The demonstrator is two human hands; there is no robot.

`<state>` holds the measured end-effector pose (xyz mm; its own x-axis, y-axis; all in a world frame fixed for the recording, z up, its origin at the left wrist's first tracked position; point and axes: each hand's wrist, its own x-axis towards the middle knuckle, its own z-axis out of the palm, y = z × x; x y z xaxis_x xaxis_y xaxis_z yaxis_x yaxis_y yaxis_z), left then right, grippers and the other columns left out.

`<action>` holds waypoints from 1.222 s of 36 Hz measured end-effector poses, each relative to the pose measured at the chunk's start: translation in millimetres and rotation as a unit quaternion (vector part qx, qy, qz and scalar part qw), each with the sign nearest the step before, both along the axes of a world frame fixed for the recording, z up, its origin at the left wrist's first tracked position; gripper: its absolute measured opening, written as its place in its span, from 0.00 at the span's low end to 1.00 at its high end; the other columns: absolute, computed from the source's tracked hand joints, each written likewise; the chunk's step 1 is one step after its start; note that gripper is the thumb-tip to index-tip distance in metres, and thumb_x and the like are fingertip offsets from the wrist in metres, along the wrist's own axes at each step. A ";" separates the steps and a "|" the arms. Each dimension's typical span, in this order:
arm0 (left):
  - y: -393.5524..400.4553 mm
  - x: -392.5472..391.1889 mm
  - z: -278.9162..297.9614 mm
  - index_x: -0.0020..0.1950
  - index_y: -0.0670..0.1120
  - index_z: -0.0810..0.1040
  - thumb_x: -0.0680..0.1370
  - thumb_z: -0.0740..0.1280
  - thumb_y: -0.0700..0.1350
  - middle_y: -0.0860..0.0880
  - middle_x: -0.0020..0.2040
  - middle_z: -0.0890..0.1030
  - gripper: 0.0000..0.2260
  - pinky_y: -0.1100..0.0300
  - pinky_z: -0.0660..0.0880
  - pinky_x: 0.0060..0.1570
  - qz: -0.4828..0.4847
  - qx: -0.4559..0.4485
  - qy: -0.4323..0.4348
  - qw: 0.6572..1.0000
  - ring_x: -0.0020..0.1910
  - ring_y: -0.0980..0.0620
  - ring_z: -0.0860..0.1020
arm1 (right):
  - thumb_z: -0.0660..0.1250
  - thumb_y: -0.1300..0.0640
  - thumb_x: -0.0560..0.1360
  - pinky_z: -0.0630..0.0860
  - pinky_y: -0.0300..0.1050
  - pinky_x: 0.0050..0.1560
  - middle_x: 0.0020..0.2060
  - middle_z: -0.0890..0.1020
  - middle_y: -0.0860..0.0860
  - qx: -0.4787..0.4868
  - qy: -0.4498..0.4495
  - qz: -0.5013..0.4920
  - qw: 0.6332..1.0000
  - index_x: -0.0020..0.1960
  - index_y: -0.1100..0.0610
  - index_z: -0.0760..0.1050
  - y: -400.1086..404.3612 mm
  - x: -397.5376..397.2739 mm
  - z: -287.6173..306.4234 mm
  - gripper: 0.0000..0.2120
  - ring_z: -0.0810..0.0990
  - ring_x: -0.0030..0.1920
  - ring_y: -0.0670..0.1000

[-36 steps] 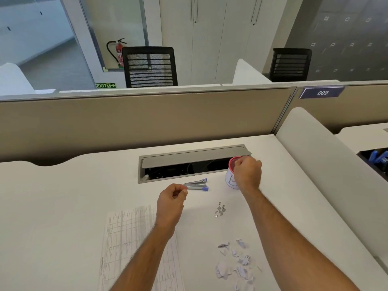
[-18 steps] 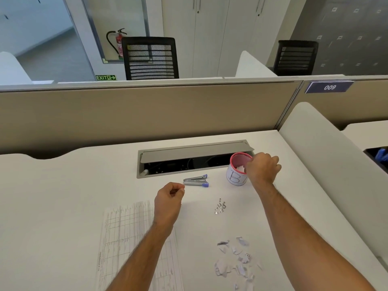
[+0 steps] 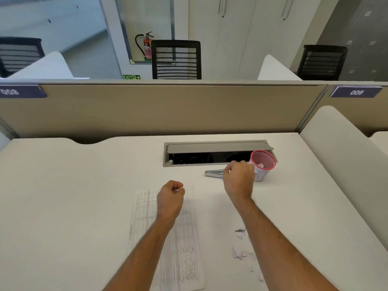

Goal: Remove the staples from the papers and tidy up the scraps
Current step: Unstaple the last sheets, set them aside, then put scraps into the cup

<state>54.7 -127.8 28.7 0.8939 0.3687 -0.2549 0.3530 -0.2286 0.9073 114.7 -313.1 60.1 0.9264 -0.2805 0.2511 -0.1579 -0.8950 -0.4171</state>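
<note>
Wide white table (image 3: 73,185) here, with plenty of bare surface on the left side, while the far edge runs up against a tan partition (image 3: 168,110) and a rounded white divider (image 3: 344,156) walls off the right. Set into the table near the far edge, a cable tray (image 3: 210,156) sits with its grey lid tipped open, dark inside. Just to its right stands a small white cup (image 3: 262,164) with a pink rim, scraps of white showing inside it. The right hand (image 3: 239,177) hovers just beside the cup, fingers curled in, its grip drawn together, though what it holds, if anything, cannot be told. Partly hidden behind that hand lies the metal staple remover (image 3: 214,173), flat on the table just in front of the tray. The left hand (image 3: 170,197) hangs over the top of the printed paper (image 3: 184,248), closed in a loose fist with nothing visible in it. The sheet lies flat, a ruled form, blurred, running toward the near edge. Torn scraps (image 3: 241,253) are scattered near the right forearm, small and white with dark marks.
</note>
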 end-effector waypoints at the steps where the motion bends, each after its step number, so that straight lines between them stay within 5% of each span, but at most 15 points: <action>1: 4.5 -5.0 -0.5 0.57 0.47 0.80 0.81 0.67 0.38 0.50 0.55 0.83 0.07 0.66 0.76 0.47 0.002 0.005 0.003 1.000 0.55 0.51 0.80 | 0.64 0.60 0.79 0.71 0.50 0.42 0.43 0.81 0.56 0.009 0.017 0.016 1.000 0.48 0.59 0.83 9.7 -6.8 -2.9 0.08 0.74 0.49 0.58; 4: 16.8 -18.1 -2.8 0.56 0.48 0.79 0.81 0.68 0.39 0.49 0.59 0.81 0.06 0.60 0.74 0.56 0.012 0.017 0.008 1.000 0.62 0.49 0.78 | 0.62 0.59 0.80 0.70 0.46 0.41 0.46 0.82 0.55 0.035 0.069 0.061 0.995 0.51 0.58 0.82 35.5 -26.2 -14.2 0.10 0.75 0.53 0.57; 9: 43.2 -39.3 -11.5 0.59 0.44 0.80 0.79 0.69 0.39 0.45 0.67 0.75 0.08 0.57 0.75 0.52 0.023 0.106 0.038 0.993 0.58 0.49 0.75 | 0.63 0.57 0.80 0.73 0.43 0.46 0.55 0.78 0.54 0.068 0.171 0.110 0.977 0.59 0.58 0.78 68.8 -62.4 -25.0 0.10 0.73 0.59 0.54; 16: 61.6 -76.4 -24.7 0.70 0.46 0.74 0.79 0.67 0.46 0.40 0.74 0.66 0.19 0.45 0.65 0.73 -0.004 0.258 0.163 0.952 0.75 0.40 0.62 | 0.64 0.57 0.79 0.74 0.44 0.50 0.64 0.72 0.57 0.036 0.285 0.080 0.954 0.65 0.60 0.70 96.6 -103.3 -39.9 0.16 0.70 0.65 0.57; 29: 60.0 -115.3 -38.2 0.72 0.47 0.68 0.77 0.68 0.51 0.40 0.74 0.63 0.25 0.45 0.66 0.70 -0.064 0.292 0.238 0.924 0.74 0.40 0.62 | 0.73 0.47 0.73 0.73 0.48 0.66 0.70 0.67 0.60 -0.032 0.305 0.018 0.952 0.78 0.62 0.53 127.7 -153.5 -67.7 0.44 0.68 0.68 0.58; 44: 56.3 -126.2 -42.0 0.65 0.47 0.72 0.76 0.65 0.39 0.40 0.74 0.60 0.17 0.48 0.64 0.71 -0.116 0.329 0.221 0.911 0.73 0.41 0.61 | 0.75 0.50 0.69 0.71 0.51 0.63 0.65 0.71 0.55 0.044 0.347 -0.064 0.935 0.67 0.57 0.66 130.8 -146.2 -64.9 0.31 0.68 0.66 0.56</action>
